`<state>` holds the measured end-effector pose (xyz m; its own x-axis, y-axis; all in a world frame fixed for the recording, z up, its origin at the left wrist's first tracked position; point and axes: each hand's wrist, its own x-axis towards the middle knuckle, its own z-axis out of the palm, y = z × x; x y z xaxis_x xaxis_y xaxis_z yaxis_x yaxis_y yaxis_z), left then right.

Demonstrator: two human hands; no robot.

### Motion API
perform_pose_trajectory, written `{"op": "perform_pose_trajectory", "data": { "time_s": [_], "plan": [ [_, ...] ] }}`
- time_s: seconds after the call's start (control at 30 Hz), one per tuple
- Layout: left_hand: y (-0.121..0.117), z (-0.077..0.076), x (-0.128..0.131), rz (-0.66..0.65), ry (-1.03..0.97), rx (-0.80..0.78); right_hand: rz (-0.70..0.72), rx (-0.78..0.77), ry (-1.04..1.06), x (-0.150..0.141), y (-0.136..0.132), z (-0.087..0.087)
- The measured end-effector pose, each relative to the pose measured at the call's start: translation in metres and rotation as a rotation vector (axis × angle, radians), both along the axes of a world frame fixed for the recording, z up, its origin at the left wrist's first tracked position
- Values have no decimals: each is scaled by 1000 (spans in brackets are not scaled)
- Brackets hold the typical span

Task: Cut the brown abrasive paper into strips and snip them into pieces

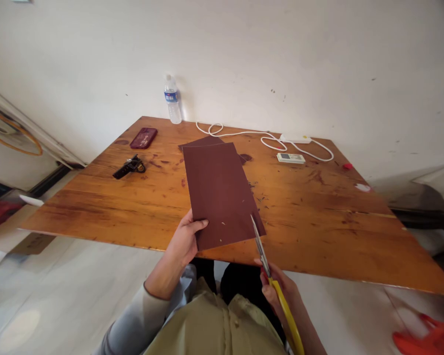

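Note:
My left hand grips a dark maroon sheet by its lower left corner, thumb on top and fingers beneath. The sheet is held over the front part of the table, with a few tiny pale scraps on it. In my right hand is a pair of scissors with yellow handles. Their blades point up and away, crossing the sheet's lower right edge. Whether the blades are parted I cannot make out. Behind the held sheet, another maroon sheet lies partly hidden on the table.
On the wooden table are a clear water bottle, a dark red phone, a black strapped item, a white remote and a white cable joined to a power strip. Small dark scraps lie right of the sheet.

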<state>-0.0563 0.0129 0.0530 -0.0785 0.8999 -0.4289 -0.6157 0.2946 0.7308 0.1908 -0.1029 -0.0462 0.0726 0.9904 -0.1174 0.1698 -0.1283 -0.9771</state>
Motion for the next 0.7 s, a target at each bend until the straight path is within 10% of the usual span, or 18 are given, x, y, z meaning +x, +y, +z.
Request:
{"op": "perform_pose_trajectory", "data": {
  "time_s": [0.7],
  "plan": [
    [-1, 0, -2, -25, 31, 24, -45, -99, 92, -8, 1, 19]
  ]
}}
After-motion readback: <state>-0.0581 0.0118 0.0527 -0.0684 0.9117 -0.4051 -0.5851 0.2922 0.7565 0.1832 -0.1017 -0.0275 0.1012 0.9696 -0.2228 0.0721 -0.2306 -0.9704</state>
